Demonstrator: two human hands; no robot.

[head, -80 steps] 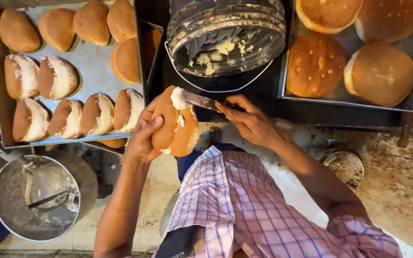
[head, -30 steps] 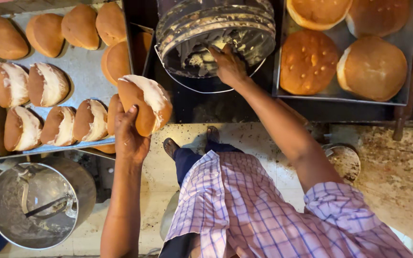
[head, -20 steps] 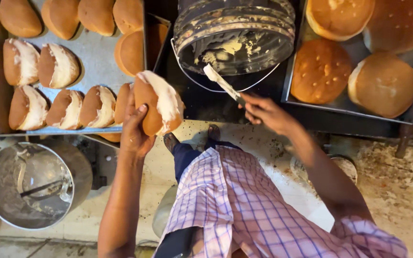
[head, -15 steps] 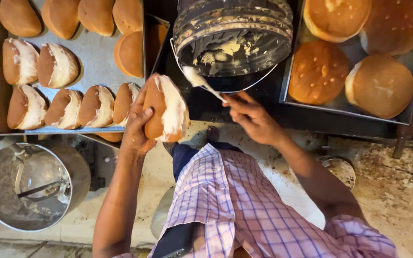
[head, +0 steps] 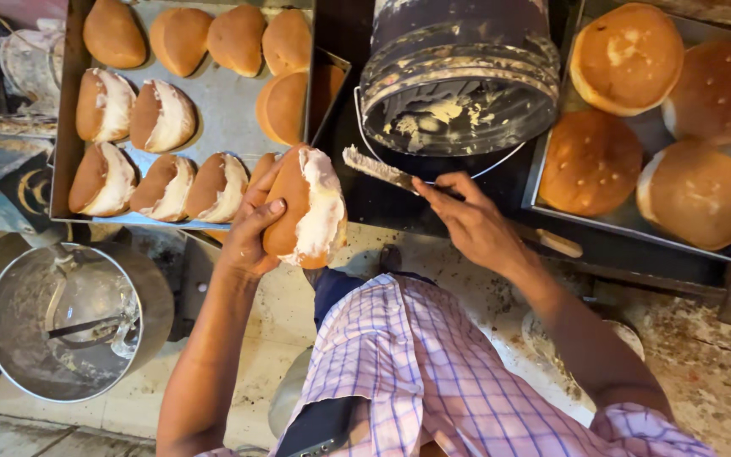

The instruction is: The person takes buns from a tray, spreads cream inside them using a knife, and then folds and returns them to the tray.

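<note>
Split bun [head: 302, 207], cream-smeared, flat knife [head: 378, 169]

- left hand [head: 251, 233] grips a cream-filled bun [head: 306, 207]; right hand [head: 471, 224] holds a smeared knife [head: 382, 169] just beside it
- bucket [head: 458, 80] above; filled buns on tray [head: 213, 118]

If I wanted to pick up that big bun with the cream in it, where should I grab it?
Probably by the brown crust at the back of the bun, coming from the side away from the cream, as the left hand does. The white filling bulges out of the open edge, so fingers there would get messy.
</note>
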